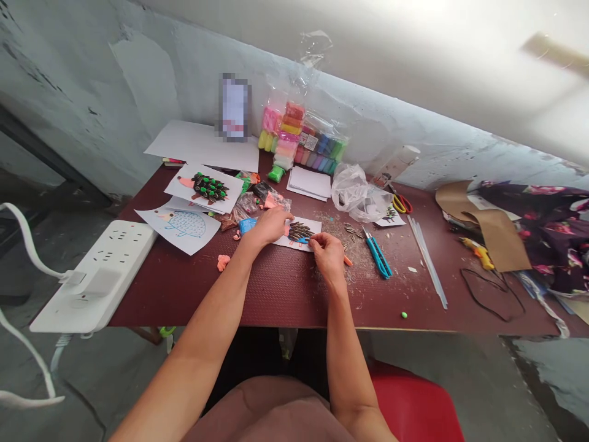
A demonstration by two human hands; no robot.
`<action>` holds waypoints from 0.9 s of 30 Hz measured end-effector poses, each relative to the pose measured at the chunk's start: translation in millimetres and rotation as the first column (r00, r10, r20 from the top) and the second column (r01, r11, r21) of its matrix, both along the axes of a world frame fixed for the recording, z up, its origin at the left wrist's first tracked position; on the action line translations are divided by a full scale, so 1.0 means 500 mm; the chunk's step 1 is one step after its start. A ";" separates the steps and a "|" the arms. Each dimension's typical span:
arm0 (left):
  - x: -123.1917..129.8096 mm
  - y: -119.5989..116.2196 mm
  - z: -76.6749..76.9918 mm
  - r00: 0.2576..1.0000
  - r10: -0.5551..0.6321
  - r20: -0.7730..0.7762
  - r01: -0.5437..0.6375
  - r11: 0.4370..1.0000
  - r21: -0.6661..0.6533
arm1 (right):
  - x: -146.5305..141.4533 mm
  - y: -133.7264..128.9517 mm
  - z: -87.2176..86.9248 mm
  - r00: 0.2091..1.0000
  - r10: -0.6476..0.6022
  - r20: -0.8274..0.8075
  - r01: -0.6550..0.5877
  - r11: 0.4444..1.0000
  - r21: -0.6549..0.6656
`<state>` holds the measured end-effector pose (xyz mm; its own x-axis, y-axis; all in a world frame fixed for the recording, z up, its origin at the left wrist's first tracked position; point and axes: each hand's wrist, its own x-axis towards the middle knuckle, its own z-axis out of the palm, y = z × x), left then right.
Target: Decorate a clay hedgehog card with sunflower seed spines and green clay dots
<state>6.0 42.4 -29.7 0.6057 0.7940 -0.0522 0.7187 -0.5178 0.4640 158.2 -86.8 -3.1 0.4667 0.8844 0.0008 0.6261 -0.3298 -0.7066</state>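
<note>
A small white card (314,226) lies on the table, bearing a hedgehog figure of dark seed shells (299,231) set in blue clay. My left hand (270,226) rests over the card's left part, fingers stretched toward the figure and covering its head end. At the card's right edge, my right hand (329,253) has thumb and fingers pinched together beside the shells; what sits between the fingertips is hidden. A pile of loose seed shells (353,231) is just right of the card. An orange piece (348,261) shows beside my right hand.
Left are a finished hedgehog picture (209,186), a drawn hedgehog (181,225) and a power strip (110,270). Clay packs (288,138) stand behind. On the right lie a utility knife (378,255), scissors (402,202), glue sticks (427,261) and a glue gun (478,253).
</note>
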 end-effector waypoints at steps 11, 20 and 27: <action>0.000 0.004 -0.011 1.000 -0.018 0.007 0.018 1.000 0.022 | -0.011 0.011 -0.002 0.986 -0.025 0.162 0.039 0.995 -0.087; 0.002 0.002 -0.011 1.000 -0.010 0.011 0.010 1.000 0.009 | -0.020 0.019 0.006 0.975 -0.001 0.222 0.042 0.982 -0.183; 0.001 0.003 -0.012 1.000 -0.021 -0.003 0.021 1.000 0.021 | -0.029 0.026 0.020 0.959 0.021 0.282 0.057 0.962 -0.267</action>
<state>6.3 44.1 -35.7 0.6224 0.7818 -0.0376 0.7089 -0.5427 0.4505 143.9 -74.0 7.1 0.4982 0.8609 -0.1035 0.7773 -0.4963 -0.3867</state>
